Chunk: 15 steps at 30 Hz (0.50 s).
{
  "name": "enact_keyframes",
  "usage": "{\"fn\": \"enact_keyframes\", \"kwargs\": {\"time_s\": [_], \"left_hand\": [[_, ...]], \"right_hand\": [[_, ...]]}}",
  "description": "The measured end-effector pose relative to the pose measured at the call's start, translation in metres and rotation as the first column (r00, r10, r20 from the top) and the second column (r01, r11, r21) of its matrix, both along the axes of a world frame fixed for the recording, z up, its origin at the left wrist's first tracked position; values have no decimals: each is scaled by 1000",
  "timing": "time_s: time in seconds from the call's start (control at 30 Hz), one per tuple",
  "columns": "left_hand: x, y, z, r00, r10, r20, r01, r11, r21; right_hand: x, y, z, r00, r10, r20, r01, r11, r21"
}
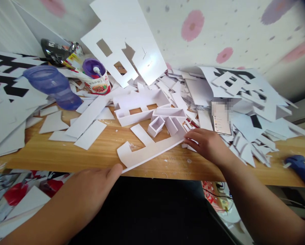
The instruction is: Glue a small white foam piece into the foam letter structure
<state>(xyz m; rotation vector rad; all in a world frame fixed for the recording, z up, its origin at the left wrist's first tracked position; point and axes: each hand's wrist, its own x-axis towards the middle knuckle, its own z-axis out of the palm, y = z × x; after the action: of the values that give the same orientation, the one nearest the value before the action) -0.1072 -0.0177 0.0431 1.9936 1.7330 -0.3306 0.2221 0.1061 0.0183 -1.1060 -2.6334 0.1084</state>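
Observation:
A white foam-board shape with a long curved strip (pixel 152 149) lies near the table's front edge. My left hand (pixel 101 180) is closed on its left end, thumb on top and the other fingers hidden beneath. At its right end, my right hand (pixel 206 143) pinches the strip between thumb and fingers. Small raised white walls (pixel 156 126) stand on the right part of the shape. Just behind rests a white box-like piece (pixel 142 102) with rectangular openings.
White offcuts (pixel 54 122) litter the wooden table (pixel 65 156). A purple vase-shaped container (pixel 55 85) and a paper cup (pixel 98 81) stand back left. On the right are a phone (pixel 221 117) and a blue glue gun (pixel 300 168). A large cut sheet (pixel 132 34) leans at the wall.

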Motion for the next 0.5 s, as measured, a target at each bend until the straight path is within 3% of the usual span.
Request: {"fn": "enact_keyframes", "kwargs": {"time_s": [0.13,0.27,0.5], "left_hand": [[-11,9,4,995,-20,-99,12,996,-85],[-28,14,3,984,-42,-174,37,999,-35],[-37,13,-5,988,-76,-133,77,997,2]], "right_hand": [[-6,-9,-1,1000,5,-4,-5,1000,17],[-11,-14,2,1000,6,10,-6,1000,-8],[-13,-10,12,995,45,84,-38,996,-86]]}}
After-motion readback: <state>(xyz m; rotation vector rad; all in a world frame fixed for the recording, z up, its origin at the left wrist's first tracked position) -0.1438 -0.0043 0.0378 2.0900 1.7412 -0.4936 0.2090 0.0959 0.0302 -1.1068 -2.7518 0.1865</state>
